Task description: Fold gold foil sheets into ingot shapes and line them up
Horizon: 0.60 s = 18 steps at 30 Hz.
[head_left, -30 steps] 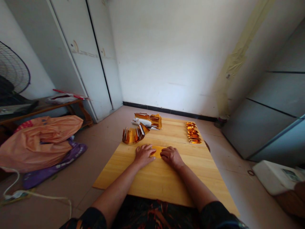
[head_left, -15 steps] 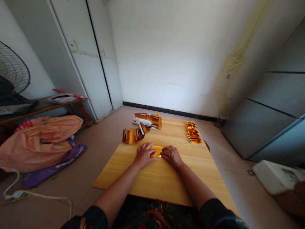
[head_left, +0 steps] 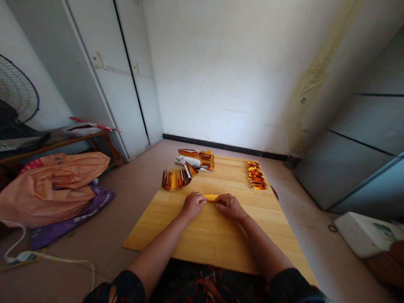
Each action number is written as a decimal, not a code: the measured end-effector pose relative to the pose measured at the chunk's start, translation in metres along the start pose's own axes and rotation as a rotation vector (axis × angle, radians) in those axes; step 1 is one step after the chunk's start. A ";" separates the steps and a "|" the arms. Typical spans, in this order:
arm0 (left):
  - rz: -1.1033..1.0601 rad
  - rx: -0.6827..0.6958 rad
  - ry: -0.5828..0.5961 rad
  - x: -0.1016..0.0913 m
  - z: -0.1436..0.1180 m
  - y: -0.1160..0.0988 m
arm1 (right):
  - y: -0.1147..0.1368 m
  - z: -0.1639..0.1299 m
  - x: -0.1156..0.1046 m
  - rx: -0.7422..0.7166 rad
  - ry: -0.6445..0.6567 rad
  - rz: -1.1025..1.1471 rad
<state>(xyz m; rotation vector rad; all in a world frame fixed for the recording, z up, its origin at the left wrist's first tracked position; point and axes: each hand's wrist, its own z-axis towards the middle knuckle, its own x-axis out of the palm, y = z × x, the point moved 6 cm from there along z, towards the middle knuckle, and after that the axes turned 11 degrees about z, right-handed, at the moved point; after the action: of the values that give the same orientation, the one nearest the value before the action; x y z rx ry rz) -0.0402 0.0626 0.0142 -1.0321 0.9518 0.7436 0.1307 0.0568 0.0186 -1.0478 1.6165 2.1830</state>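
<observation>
We've got the gold strip (head_left: 211,197) pinched at both ends, long axis running left hand (head_left: 193,205) to right hand (head_left: 231,206).

Counter (head_left: 202,240) was pale wood. Fanned gold stack (head_left: 173,179) sat far left, white bundle (head_left: 188,160) behind it, beside a second gold stack (head_left: 207,157). Folded gold pieces (head_left: 256,176) ran in a row far right. Gold strip (head_left: 211,197) near the middle seemed to rest on the counter, hard to tell.
</observation>
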 end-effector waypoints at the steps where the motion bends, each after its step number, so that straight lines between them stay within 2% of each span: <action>1: -0.015 -0.036 0.014 0.001 0.003 0.002 | -0.001 0.000 -0.001 0.028 -0.021 0.007; 6: -0.030 -0.190 0.072 0.005 0.013 0.006 | -0.008 0.006 -0.003 0.262 -0.210 -0.035; 9: 0.017 -0.236 0.062 0.003 0.013 0.004 | -0.008 0.011 -0.001 0.358 -0.265 -0.142; 14: 0.175 -0.298 0.089 0.001 0.010 0.001 | -0.001 0.018 0.003 0.318 -0.258 -0.322; 18: 0.265 -0.277 0.089 0.000 0.010 -0.006 | -0.002 0.023 0.006 0.315 -0.220 -0.447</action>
<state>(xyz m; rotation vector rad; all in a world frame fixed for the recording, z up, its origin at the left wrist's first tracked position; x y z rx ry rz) -0.0321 0.0701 0.0179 -1.2004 1.0959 1.0798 0.1182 0.0766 0.0163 -0.9284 1.4036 1.6289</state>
